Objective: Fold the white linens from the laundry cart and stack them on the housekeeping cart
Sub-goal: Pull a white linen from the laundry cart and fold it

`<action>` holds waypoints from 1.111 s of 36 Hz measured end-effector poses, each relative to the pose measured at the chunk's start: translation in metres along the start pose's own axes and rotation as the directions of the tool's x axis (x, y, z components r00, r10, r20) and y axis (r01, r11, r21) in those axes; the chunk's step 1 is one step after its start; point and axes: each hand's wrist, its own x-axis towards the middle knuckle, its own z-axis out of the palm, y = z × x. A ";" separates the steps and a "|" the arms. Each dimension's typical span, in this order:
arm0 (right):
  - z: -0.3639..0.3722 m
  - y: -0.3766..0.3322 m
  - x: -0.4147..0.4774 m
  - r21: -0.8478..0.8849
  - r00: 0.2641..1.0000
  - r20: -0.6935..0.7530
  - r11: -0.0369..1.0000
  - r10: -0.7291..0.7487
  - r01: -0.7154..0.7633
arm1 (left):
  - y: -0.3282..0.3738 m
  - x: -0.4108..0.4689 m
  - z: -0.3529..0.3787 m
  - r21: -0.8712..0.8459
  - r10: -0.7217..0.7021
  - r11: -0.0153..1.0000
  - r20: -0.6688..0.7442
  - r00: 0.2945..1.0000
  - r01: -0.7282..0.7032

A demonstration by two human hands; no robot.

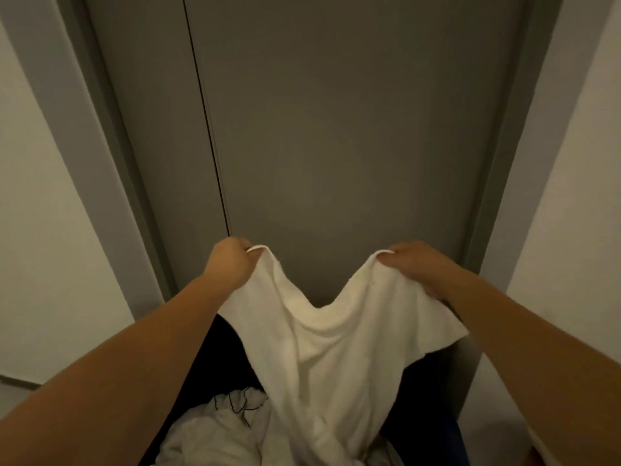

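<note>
1. Nearest you, a crumpled heap of white linens (215, 432) lies low inside the dark laundry cart (228, 344), towards its near left corner. A thin black cord (237, 403) loops across the top of the heap.
2. A white towel (319, 334) hangs from both your hands above the cart. Its lower end trails down into the cart just right of the heap and appears to touch it. Its top edge sags in a deep dip between your hands.
3. Your left hand (232, 260), at the end of an outstretched bare forearm, is curled closed and pinches the towel's upper left corner, where the hem shows at the fingertips.
4. Your right hand (415, 269) grips the upper right corner. The thumb and forefinger pinch the peak of the cloth, and the other fingers gather the fabric along its right side.
5. Beyond the cart's far edge stands a closed grey door (336, 129), with a dark vertical seam (205, 112) running down its left part.
6. A grey door frame (111, 129) borders the door, and pale walls (40, 196) flank it on either side.
</note>
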 end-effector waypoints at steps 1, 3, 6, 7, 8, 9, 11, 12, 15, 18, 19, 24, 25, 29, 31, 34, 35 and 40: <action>-0.001 -0.006 0.000 -0.041 1.000 -0.020 0.999 -0.004 0.004 | 0.000 -0.002 0.004 0.000 0.016 1.000 0.031 0.999 -0.016; -0.004 -0.011 0.003 -0.038 0.997 -0.072 0.999 0.018 -0.021 | 0.003 -0.006 0.010 0.012 0.024 1.000 0.084 0.996 -0.025; -0.006 -0.014 0.004 0.077 0.986 -0.108 0.990 0.130 -0.122 | 0.010 -0.012 0.016 0.003 -0.003 1.000 0.136 0.991 0.003; -0.005 -0.015 0.004 0.121 0.981 -0.111 0.982 0.161 -0.147 | 0.013 -0.013 0.018 -0.012 -0.020 1.000 0.160 0.987 0.022; -0.003 -0.017 0.004 0.149 0.977 -0.110 0.975 0.184 -0.167 | 0.017 -0.014 0.020 -0.030 -0.038 0.999 0.191 0.981 0.045; -0.002 -0.018 0.003 0.169 0.974 -0.108 0.969 0.201 -0.181 | 0.022 -0.016 0.023 -0.056 -0.058 0.996 0.225 0.973 0.072; 0.003 -0.022 0.001 0.209 0.969 -0.097 0.957 0.225 -0.201 | 0.032 -0.018 0.030 -0.146 -0.109 0.977 0.281 0.953 0.155; 0.005 -0.023 0.001 0.233 0.970 -0.091 0.952 0.226 -0.200 | 0.038 -0.019 0.033 -0.195 -0.138 0.960 0.298 0.945 0.201; 0.013 -0.025 -0.002 0.273 0.974 -0.084 0.945 0.210 -0.181 | 0.055 -0.025 0.041 -0.299 -0.170 0.913 0.336 0.926 0.277; 0.019 -0.023 -0.008 0.296 0.980 -0.026 0.938 0.198 -0.182 | 0.064 -0.031 0.048 -0.348 -0.108 0.907 0.350 0.930 0.236; 0.020 -0.022 -0.011 0.289 0.983 -0.014 0.942 0.181 -0.169 | 0.065 -0.033 0.050 -0.360 -0.086 0.907 0.348 0.933 0.218; 0.022 -0.011 -0.016 0.195 0.999 -0.012 0.980 0.033 -0.030 | 0.062 -0.034 0.047 -0.394 0.005 0.909 0.342 0.940 0.138; 0.024 -0.010 -0.016 0.166 1.000 -0.007 0.986 -0.024 0.025 | 0.062 -0.035 0.046 -0.400 0.045 0.911 0.340 0.939 0.102; 0.034 -0.014 -0.025 0.157 0.962 0.168 0.970 -0.214 0.188 | 0.073 -0.038 0.039 -0.407 0.229 0.909 0.318 0.920 -0.086; 0.037 -0.017 -0.028 0.149 0.937 0.220 0.959 -0.270 0.241 | 0.078 -0.039 0.035 -0.405 0.305 0.900 0.328 0.894 -0.158; 0.037 -0.016 -0.027 0.085 0.940 0.233 0.968 -0.248 0.234 | 0.076 -0.041 0.032 -0.444 0.338 0.882 0.357 0.871 -0.160; 0.037 -0.015 -0.026 0.056 0.950 0.210 0.973 -0.230 0.223 | 0.073 -0.041 0.032 -0.461 0.336 0.875 0.358 0.871 -0.148; 0.033 -0.016 -0.021 0.079 0.975 0.027 0.973 -0.220 0.217 | 0.062 -0.042 0.036 -0.519 0.300 0.849 0.317 0.900 -0.100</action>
